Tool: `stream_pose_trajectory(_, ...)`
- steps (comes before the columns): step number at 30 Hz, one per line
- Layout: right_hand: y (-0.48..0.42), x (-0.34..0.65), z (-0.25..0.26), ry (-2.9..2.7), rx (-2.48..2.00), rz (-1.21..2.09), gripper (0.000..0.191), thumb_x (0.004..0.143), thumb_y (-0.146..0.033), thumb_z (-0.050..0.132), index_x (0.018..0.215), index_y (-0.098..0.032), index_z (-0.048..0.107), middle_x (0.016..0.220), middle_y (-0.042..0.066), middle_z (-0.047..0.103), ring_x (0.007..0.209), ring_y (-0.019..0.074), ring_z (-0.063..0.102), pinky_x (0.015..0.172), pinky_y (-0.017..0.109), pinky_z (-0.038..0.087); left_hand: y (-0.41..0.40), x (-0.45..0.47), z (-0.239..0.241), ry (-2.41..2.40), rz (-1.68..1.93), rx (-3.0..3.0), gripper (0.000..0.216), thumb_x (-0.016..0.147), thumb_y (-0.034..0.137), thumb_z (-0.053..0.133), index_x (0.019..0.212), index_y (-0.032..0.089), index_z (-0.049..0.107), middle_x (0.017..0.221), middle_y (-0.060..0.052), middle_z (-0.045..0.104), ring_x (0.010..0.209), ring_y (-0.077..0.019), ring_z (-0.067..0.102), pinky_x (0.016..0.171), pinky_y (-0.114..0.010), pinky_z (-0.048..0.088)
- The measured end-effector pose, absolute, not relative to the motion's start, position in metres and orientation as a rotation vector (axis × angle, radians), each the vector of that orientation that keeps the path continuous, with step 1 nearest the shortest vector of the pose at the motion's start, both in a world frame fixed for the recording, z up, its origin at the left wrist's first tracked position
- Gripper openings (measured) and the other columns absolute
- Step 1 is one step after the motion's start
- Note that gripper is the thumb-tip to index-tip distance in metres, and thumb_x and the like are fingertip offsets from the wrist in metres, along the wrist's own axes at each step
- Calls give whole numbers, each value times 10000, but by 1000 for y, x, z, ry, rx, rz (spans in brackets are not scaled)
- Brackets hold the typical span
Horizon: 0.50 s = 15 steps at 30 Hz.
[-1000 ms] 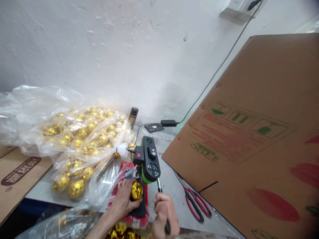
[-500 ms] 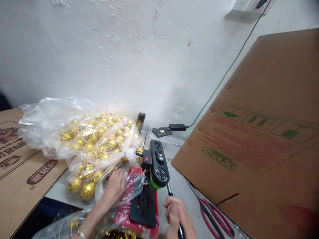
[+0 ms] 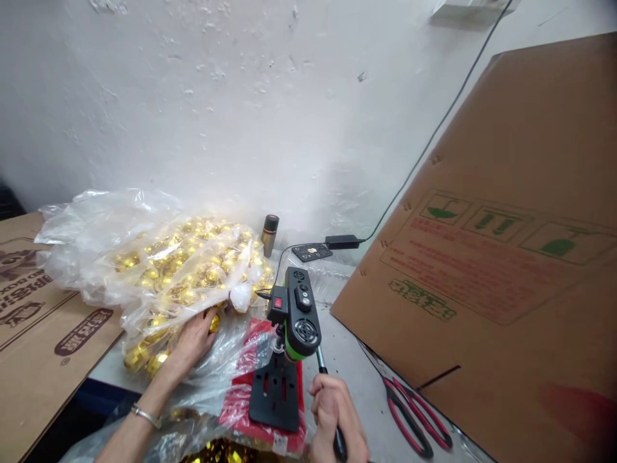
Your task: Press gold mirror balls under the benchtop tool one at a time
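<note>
Your right hand (image 3: 336,415) is wrapped around the black handle (image 3: 340,445) of a slim metal lever, fingers closed on the grip. The lever extends from a black, round-ended device with a green lower edge (image 3: 303,312). A red switch is visible on the black box mounted on its left side.

Your left hand (image 3: 195,337) is at the large clear plastic bag (image 3: 101,225) filled with shiny gold faceted balls (image 3: 197,257). The fingers are bent beside one gold faceted ball (image 3: 214,323), located at the fingertips, near the gathered part of the bag. Whether the fingers have closed on it cannot be told. A silver-coloured bracelet (image 3: 146,416) sits on your left wrist.

Below the device, the flat black slotted plate (image 3: 274,408) lies on a red, plastic-covered sheet (image 3: 235,408); no ball is seated on the plate. More gold faceted balls show at the bottom edge of the view. To the right of your right hand, a tool with red-and-black looped handles (image 3: 417,418) lies beside the large brown cardboard box (image 3: 486,257).
</note>
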State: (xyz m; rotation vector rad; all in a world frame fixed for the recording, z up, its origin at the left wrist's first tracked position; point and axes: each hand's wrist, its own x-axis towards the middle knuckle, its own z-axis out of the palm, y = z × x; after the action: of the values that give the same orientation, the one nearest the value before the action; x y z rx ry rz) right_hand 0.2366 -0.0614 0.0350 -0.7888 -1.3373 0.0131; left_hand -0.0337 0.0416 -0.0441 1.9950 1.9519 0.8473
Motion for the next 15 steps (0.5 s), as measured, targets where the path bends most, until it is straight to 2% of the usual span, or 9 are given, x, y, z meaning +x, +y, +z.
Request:
stream_pose_trajectory(3, -61, 243, 36, -1371, -800, 20, 309, 1031, -30, 474, 789, -210, 545, 708, -27, 551, 591, 99, 545, 563, 253, 412, 38, -19, -29, 1785, 936, 1700, 450, 847, 386, 653, 1256, 204, 703, 1285, -126, 782, 1175, -341, 724, 1018, -454, 580)
stream_pose_trajectory(6, -62, 246, 45, -1401, -828, 59, 310, 1043, -49, 482, 785, -214, 530, 710, -30, 544, 618, 95, 556, 560, 229, 414, 27, 1, -20, 1426, 1080, 1164, 532, 869, 616, 617, 1187, 198, 699, 1139, -83, 792, 1029, -296, 738, 784, -359, 593)
stream_pose_trajectory(8, -62, 246, 55, -1397, -855, 91, 316, 1053, -62, 483, 780, -216, 522, 708, -30, 530, 634, 92, 557, 551, 213, 407, 18, 17, -20, 1284, 1102, 1011, 578, 868, 685, 593, 1147, 187, 683, 1055, -71, 785, 929, -267, 737, 684, -324, 561)
stream_pose_trajectory(10, -62, 245, 66, -1386, -872, 117, 323, 1064, -71, 480, 778, -216, 521, 700, -30, 518, 643, 89, 553, 561, 201, 413, 10, 35, -25, 1236, 1103, 966, 580, 863, 692, 611, 1144, 186, 652, 1065, -78, 785, 921, -256, 744, 702, -326, 574)
stream_pose_trajectory(15, -60, 243, 83, -1392, -904, 129, 338, 1079, -89, 480, 768, -221, 508, 686, -52, 489, 629, 71, 531, 604, 185, 436, -3, 77, -51, 1165, 1137, 840, 678, 747, 690, 790, 1195, 236, 559, 1099, -85, 793, 1005, -289, 781, 899, -423, 625)
